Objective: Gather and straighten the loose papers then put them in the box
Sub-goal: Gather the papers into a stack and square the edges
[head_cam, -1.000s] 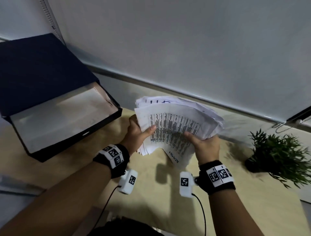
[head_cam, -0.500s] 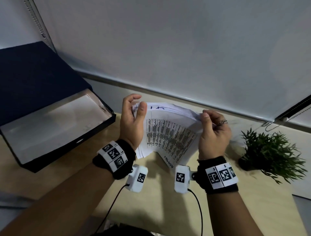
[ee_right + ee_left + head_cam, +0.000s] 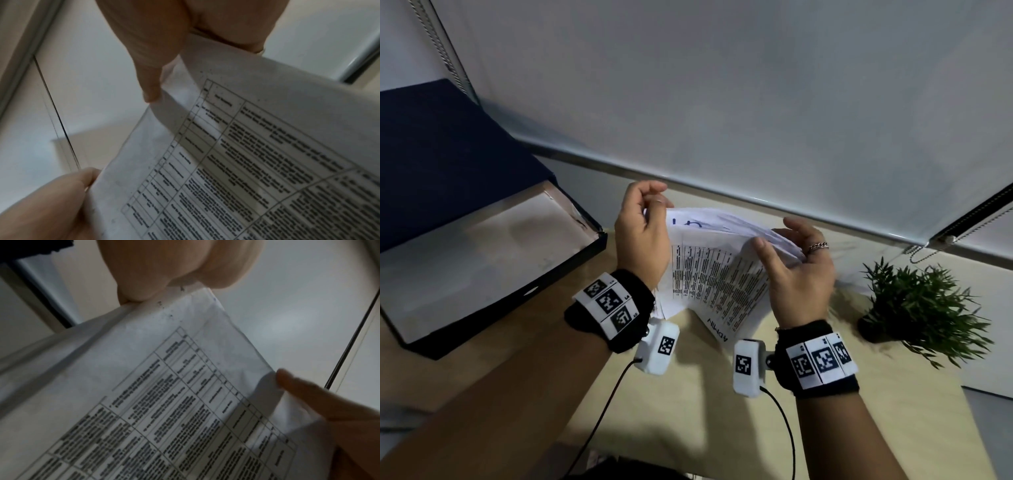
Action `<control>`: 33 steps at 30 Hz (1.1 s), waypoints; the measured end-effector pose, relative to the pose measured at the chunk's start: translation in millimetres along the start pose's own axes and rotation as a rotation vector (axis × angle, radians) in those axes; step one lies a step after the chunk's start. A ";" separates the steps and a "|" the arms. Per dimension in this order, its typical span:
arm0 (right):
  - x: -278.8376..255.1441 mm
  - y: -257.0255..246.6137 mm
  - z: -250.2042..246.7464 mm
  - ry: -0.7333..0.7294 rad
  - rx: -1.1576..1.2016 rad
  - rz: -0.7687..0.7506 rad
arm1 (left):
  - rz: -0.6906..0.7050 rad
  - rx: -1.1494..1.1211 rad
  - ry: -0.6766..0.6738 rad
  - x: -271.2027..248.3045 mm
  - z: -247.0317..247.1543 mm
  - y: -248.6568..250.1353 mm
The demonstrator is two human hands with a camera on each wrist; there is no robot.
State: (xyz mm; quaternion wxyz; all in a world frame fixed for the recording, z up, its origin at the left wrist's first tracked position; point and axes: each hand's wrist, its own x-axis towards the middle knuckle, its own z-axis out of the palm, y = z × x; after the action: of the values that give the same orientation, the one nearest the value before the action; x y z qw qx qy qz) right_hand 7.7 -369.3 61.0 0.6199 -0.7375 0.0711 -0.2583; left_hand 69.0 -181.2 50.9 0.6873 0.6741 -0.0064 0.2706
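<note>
A loose stack of printed papers (image 3: 715, 277) stands tilted over the beige table between both hands. My left hand (image 3: 654, 205) curls its fingers over the stack's top left corner. My right hand (image 3: 780, 246) pinches the top right edge, thumb on the front sheet and fingers behind. In the left wrist view the sheet (image 3: 164, 402) with its printed table runs under my palm. In the right wrist view my thumb (image 3: 152, 95) presses the bent top sheet (image 3: 246, 162). The dark blue box (image 3: 493, 313) lies open at the left, its pale inside bare.
The box's raised lid (image 3: 441, 164) leans against the wall at far left. A small green potted plant (image 3: 921, 308) stands on the table to the right of my right hand. A white roller blind (image 3: 722, 102) hangs behind. Bare table (image 3: 705, 411) lies in front.
Both hands have slid from the stack's lower sides up to its top edge. The right hand's thumb has come round onto the front sheet.
</note>
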 end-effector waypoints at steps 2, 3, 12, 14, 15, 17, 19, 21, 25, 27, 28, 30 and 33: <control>3.3 2.1 -2.7 -0.020 0.004 0.018 | 0.004 -0.071 -0.169 2.8 -10.3 -2.3; 5.5 2.9 -4.4 -0.027 -0.009 0.015 | 0.008 -0.045 -0.272 3.8 -15.6 -4.1; 8.3 1.5 -9.9 -0.010 0.055 -0.067 | -0.060 -0.004 -0.329 7.3 -33.4 -5.5; 1.5 10.5 -4.7 0.011 0.033 -0.056 | -0.174 0.072 -0.375 1.0 -41.2 -20.7; -1.3 13.0 -1.6 0.022 0.031 -0.046 | -0.197 0.137 -0.388 -2.2 -44.6 -26.5; -4.0 14.2 4.4 0.060 0.046 -0.036 | -0.199 0.179 -0.390 -7.1 -49.4 -32.8; -1.5 11.8 8.1 0.090 0.068 -0.033 | -0.212 0.171 -0.377 -6.1 -50.6 -33.2; 3.4 13.9 9.2 0.125 0.095 0.016 | -0.244 0.177 -0.384 -4.3 -51.0 -33.8; 5.5 11.9 8.8 0.160 0.104 0.023 | -0.264 0.203 -0.410 -7.4 -55.5 -38.2; 5.7 9.8 11.9 0.161 0.079 0.009 | -0.266 0.203 -0.403 -10.0 -56.2 -38.4; 7.6 10.8 12.7 0.191 0.086 0.024 | -0.278 0.185 -0.390 -10.7 -55.8 -39.3; 9.7 9.6 12.6 0.254 0.153 0.048 | -0.286 0.159 -0.373 -11.1 -54.9 -39.9; 2.4 11.4 7.8 0.077 0.182 0.010 | -0.275 0.139 -0.358 -12.7 -55.0 -37.8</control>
State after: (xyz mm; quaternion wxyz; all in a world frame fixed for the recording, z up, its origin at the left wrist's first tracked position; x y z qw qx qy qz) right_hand 15.9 -366.0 50.1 0.6823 -0.6674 0.0749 -0.2888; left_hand 53.0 -132.6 6.2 0.6577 0.7514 -0.0176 0.0504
